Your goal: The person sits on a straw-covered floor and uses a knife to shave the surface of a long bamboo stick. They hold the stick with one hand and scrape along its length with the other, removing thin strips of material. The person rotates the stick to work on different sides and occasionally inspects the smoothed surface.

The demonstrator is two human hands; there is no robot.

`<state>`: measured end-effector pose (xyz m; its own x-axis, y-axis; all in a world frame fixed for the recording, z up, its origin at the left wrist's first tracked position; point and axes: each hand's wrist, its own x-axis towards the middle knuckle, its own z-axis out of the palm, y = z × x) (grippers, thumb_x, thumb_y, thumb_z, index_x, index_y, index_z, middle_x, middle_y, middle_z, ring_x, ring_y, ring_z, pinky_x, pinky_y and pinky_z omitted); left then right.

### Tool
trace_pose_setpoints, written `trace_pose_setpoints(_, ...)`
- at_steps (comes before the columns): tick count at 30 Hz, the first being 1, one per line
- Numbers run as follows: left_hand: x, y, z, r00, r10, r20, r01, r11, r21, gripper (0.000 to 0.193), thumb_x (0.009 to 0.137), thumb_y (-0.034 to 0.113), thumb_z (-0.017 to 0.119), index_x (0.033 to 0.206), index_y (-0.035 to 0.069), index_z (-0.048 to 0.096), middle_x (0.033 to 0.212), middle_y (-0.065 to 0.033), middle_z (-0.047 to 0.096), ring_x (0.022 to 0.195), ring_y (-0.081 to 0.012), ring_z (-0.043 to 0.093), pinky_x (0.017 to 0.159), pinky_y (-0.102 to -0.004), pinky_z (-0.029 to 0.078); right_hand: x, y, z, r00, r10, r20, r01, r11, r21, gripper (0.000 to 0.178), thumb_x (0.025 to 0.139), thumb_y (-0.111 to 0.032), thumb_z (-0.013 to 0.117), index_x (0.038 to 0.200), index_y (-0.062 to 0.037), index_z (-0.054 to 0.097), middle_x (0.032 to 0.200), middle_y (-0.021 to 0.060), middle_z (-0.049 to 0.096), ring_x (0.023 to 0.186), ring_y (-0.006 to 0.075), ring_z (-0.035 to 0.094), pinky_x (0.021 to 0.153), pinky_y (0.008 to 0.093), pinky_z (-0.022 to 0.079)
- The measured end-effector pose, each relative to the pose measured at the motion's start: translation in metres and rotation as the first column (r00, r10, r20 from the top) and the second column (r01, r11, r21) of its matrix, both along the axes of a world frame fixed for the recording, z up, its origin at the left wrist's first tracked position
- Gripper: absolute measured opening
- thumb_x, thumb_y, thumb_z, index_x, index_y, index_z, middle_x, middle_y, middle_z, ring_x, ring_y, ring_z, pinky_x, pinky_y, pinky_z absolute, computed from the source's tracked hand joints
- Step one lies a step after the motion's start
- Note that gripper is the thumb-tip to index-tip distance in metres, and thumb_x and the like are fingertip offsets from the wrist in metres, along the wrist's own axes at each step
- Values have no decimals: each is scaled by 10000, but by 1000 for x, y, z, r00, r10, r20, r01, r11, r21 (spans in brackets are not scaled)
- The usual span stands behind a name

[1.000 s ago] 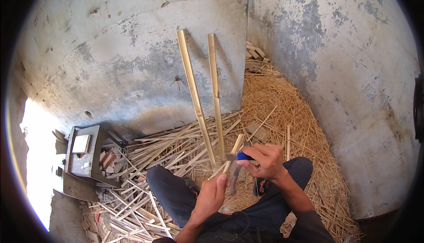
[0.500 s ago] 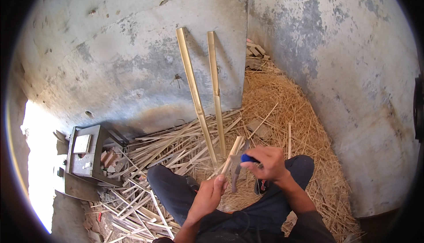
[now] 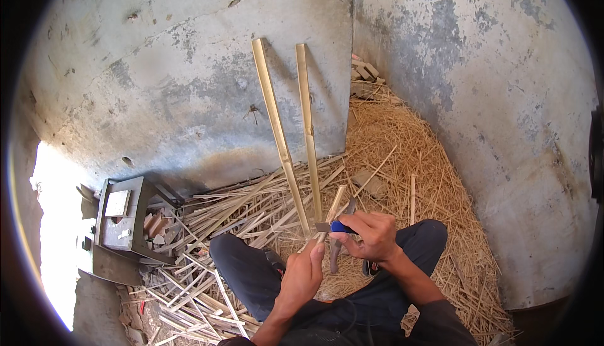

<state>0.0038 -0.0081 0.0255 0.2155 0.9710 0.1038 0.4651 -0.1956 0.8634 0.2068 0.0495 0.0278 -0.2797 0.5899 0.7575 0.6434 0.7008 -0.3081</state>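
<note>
My left hand [image 3: 301, 275] is closed around the lower end of a short split bamboo strip [image 3: 336, 203], which points up and away from me between my knees. In my right hand [image 3: 372, 233] is a blue-handled knife [image 3: 343, 227]. Its short, broad blade lies across the strip just above my left thumb. Behind the knife, a tool with a dark metal head and a brown handle [image 3: 335, 262] is partly hidden by my right hand.
Two long split bamboo poles [image 3: 272, 104] lean against the grey wall [image 3: 189, 82]. Cut strips [image 3: 245, 204] lie heaped at left, and straw-like shavings [image 3: 390, 135] cover the floor at right. A metal box frame [image 3: 129, 220] with brick pieces stands at far left.
The knife has moved left and slightly down in my right hand, and its blade now crosses the bamboo strip near my left thumb. The strip's far end has shifted slightly up.
</note>
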Motion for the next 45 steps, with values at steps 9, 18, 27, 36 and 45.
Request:
trace_pose_setpoints(9, -4, -3, 3, 998, 24, -52, -24, 1000, 0, 309, 1151, 248, 457, 1062, -3, 613, 749, -313, 619, 743, -559, 622, 668, -607, 462, 5, 4, -4, 997, -64, 34, 63, 997, 38, 334, 893, -456, 823, 943, -128, 786, 666, 0, 628, 502, 183, 585, 479, 331, 441)
trace_pose_setpoints(18, -3, -4, 1, 998, 43, -39, -43, 999, 0, 359, 1159, 264, 410, 1005, 10, 612, 732, -261, 603, 734, -543, 607, 659, -575, 447, 4, 2, -6, 996, -85, 14, 85, 996, 29, 349, 907, -435, 827, 900, -91, 772, 652, 35, 624, 501, 214, 576, 493, 345, 422)
trace_pose_setpoints(27, -5, -6, 1, 995, 65, -71, -65, 998, 11, 352, 1157, 269, 414, 1000, 12, 597, 720, -273, 585, 739, -552, 597, 659, -587, 444, -1, 5, -9, 996, -94, -6, 94, 994, 62, 313, 881, -421, 848, 926, -119, 784, 660, 8, 620, 487, 196, 560, 476, 337, 420)
trace_pose_setpoints(36, -19, 2, -3, 997, -18, 77, 19, 1000, -13, 291, 1141, 248, 479, 1030, 4, 590, 719, -298, 620, 690, -546, 623, 634, -624, 456, -10, 7, -13, 995, -96, -23, 97, 994, 54, 318, 869, -416, 857, 928, -110, 792, 660, 18, 634, 488, 198, 571, 476, 339, 423)
trace_pose_setpoints(45, -29, -27, -15, 990, 72, -123, -73, 997, -4, 407, 1167, 282, 435, 941, -12, 605, 737, -254, 595, 685, -470, 603, 649, -500, 464, 67, 66, -2, 652, -615, -443, 536, 788, -303, 257, 1029, -261, 714, 996, -10, 754, 762, 84, 702, 611, 166, 605, 591, 336, 473)
